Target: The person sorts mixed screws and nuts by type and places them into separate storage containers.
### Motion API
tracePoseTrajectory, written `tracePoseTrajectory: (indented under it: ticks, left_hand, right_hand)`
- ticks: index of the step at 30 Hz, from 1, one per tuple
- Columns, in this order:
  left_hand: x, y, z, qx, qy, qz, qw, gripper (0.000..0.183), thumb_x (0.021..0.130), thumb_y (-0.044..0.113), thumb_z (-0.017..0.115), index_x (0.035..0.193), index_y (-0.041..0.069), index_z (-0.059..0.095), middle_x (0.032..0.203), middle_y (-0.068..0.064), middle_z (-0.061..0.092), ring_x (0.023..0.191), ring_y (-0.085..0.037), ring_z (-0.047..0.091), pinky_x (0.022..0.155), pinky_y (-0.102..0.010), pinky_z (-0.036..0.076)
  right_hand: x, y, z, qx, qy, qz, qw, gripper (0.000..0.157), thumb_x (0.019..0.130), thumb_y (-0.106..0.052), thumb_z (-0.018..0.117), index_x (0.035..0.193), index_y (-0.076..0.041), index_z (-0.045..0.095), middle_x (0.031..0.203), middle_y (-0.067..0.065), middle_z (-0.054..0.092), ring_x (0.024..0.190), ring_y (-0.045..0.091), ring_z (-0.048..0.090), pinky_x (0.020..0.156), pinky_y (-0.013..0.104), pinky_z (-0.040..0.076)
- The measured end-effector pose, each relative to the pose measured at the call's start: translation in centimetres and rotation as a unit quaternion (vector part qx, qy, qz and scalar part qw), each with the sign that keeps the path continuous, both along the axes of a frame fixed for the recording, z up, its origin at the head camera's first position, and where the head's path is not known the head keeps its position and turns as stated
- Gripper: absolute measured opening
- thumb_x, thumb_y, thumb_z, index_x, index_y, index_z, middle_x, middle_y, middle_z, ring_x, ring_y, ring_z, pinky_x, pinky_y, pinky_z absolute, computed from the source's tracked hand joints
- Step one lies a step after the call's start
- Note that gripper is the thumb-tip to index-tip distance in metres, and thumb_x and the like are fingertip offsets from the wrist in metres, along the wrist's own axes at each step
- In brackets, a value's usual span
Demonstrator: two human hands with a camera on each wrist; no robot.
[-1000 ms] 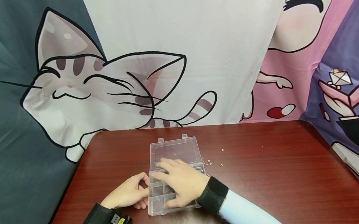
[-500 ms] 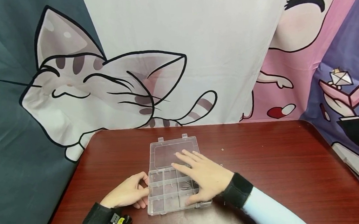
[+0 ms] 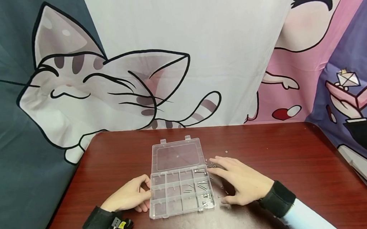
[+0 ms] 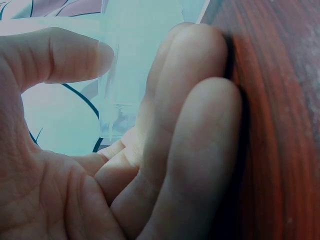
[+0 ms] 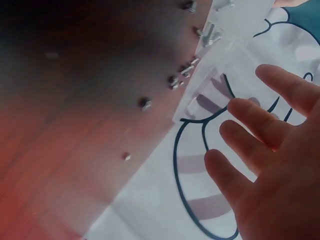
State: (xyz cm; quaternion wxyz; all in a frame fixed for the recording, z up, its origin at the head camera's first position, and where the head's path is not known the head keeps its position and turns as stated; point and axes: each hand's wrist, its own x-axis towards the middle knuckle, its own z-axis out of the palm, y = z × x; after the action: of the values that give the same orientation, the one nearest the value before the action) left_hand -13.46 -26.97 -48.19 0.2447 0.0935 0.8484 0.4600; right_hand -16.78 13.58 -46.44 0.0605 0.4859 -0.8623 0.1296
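Observation:
A clear plastic compartment box (image 3: 174, 204) lies on the table, its lid (image 3: 177, 156) folded back flat. Screws (image 3: 202, 185) sit in the right-hand compartments, with a few thin metal pieces (image 3: 187, 190) in the compartment to their left. My left hand (image 3: 126, 195) holds the box by its left edge, thumb (image 4: 80, 55) at the wall and the other fingers bent low by the table. Just right of the box, my right hand (image 3: 242, 180) hovers with fingers spread and nothing in it. Small metal nuts and screws (image 5: 145, 103) lie loose on the table beneath and beside that hand.
The reddish-brown wooden table (image 3: 303, 162) runs back to a cartoon-printed cloth (image 3: 224, 53) hanging behind it. One small ring-shaped piece (image 3: 226, 151) lies farther back, right of the lid. Both wrists wear black bands (image 3: 276, 198).
My right hand has moved right, from above the compartments to over the table beside the box, uncovering the screws inside. The left hand has stayed at the box's left edge.

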Motion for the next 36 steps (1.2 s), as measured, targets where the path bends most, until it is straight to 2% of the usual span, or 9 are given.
tracePoseTrajectory:
  ticks: [2, 5, 9, 12, 20, 26, 29, 33, 36]
  left_hand:
    - [0.0, 0.0, 0.0, -0.001, 0.0, 0.0, 1.0, 0.027, 0.091, 0.018, 0.059, 0.108, 0.001, 0.046, 0.065, -0.011, 0.066, 0.055, -0.026, 0.066, 0.049, -0.039, 0.054]
    - [0.0, -0.1, 0.0, -0.001, -0.002, 0.0, 1.0, 0.028, 0.091, 0.019, 0.06, 0.108, 0.001, 0.046, 0.066, -0.011, 0.066, 0.056, -0.026, 0.066, 0.049, -0.039, 0.054]
    - [0.0, -0.2, 0.0, -0.002, 0.001, 0.0, 1.0, 0.028, 0.091, 0.019, 0.06, 0.108, 0.001, 0.046, 0.065, -0.011, 0.066, 0.055, -0.025, 0.066, 0.049, -0.039, 0.054]
    - [0.1, -0.2, 0.0, -0.002, 0.002, 0.0, 1.0, 0.028, 0.091, 0.019, 0.06, 0.108, 0.001, 0.046, 0.065, -0.011, 0.066, 0.055, -0.025, 0.065, 0.049, -0.039, 0.054]
    - [0.0, -0.2, 0.0, -0.002, -0.003, 0.004, 1.0, 0.03, 0.092, 0.021, 0.061, 0.109, 0.002, 0.046, 0.066, -0.011, 0.066, 0.056, -0.025, 0.066, 0.049, -0.039, 0.054]
    - [0.1, 0.0, 0.1, -0.003, -0.004, 0.003, 1.0, 0.03, 0.091, 0.021, 0.06, 0.109, 0.001, 0.046, 0.066, -0.011, 0.066, 0.055, -0.025, 0.066, 0.049, -0.039, 0.054]
    - [0.1, 0.1, 0.2, -0.003, -0.005, 0.002, 1.0, 0.03, 0.091, 0.021, 0.06, 0.109, 0.002, 0.046, 0.066, -0.011, 0.066, 0.056, -0.025, 0.066, 0.049, -0.039, 0.054]
    - [0.1, 0.1, 0.2, -0.005, -0.005, 0.003, 1.0, 0.029, 0.091, 0.021, 0.06, 0.108, 0.002, 0.046, 0.066, -0.012, 0.066, 0.056, -0.025, 0.066, 0.049, -0.039, 0.054]
    - [0.1, 0.2, 0.3, -0.006, -0.006, 0.004, 1.0, 0.029, 0.091, 0.021, 0.06, 0.108, 0.002, 0.047, 0.066, -0.012, 0.066, 0.056, -0.025, 0.066, 0.049, -0.039, 0.054]
  right_hand:
    - [0.3, 0.4, -0.2, -0.006, -0.001, 0.002, 1.0, 0.08, 0.072, -0.051, 0.076, 0.139, -0.013, 0.057, 0.147, 0.008, 0.048, 0.134, 0.024, 0.045, 0.109, 0.045, 0.037]
    - [0.7, 0.8, -0.8, -0.011, 0.003, 0.005, 1.0, 0.06, 0.072, -0.043, 0.077, 0.125, -0.018, 0.065, 0.124, -0.005, 0.056, 0.112, 0.012, 0.052, 0.095, 0.035, 0.045]
    - [1.0, 1.0, -1.6, -0.027, 0.022, 0.014, 0.999, 0.031, 0.07, -0.029, 0.079, 0.098, -0.023, 0.068, 0.094, -0.014, 0.046, 0.083, 0.003, 0.044, 0.074, 0.025, 0.043]
    - [1.1, 1.0, -2.1, -0.045, 0.027, 0.019, 0.998, 0.021, 0.07, -0.022, 0.079, 0.087, -0.023, 0.066, 0.085, -0.013, 0.045, 0.075, 0.0, 0.042, 0.069, 0.02, 0.043]
    - [1.6, 0.7, -2.4, -0.066, 0.006, 0.008, 0.998, 0.017, 0.072, -0.011, 0.077, 0.082, -0.022, 0.07, 0.081, -0.015, 0.053, 0.073, -0.004, 0.053, 0.066, 0.012, 0.045]
    - [1.9, 0.6, -2.4, -0.068, -0.009, -0.016, 0.997, 0.021, 0.07, -0.004, 0.074, 0.079, -0.022, 0.07, 0.079, -0.016, 0.056, 0.073, -0.005, 0.053, 0.064, 0.012, 0.046]
    - [2.0, 0.5, -2.4, -0.065, -0.006, -0.031, 0.997, 0.024, 0.067, -0.002, 0.07, 0.073, -0.024, 0.065, 0.073, -0.016, 0.051, 0.067, -0.004, 0.047, 0.058, 0.014, 0.042]
    - [1.9, 0.2, -2.6, -0.052, 0.002, -0.051, 0.997, 0.029, 0.059, 0.001, 0.062, 0.065, -0.025, 0.052, 0.066, -0.016, 0.042, 0.057, -0.001, 0.037, 0.049, 0.015, 0.033]
    - [1.7, -0.3, -2.6, -0.05, -0.003, -0.062, 0.997, 0.03, 0.056, 0.0, 0.06, 0.065, -0.025, 0.047, 0.065, -0.017, 0.039, 0.054, 0.0, 0.036, 0.046, 0.016, 0.03]
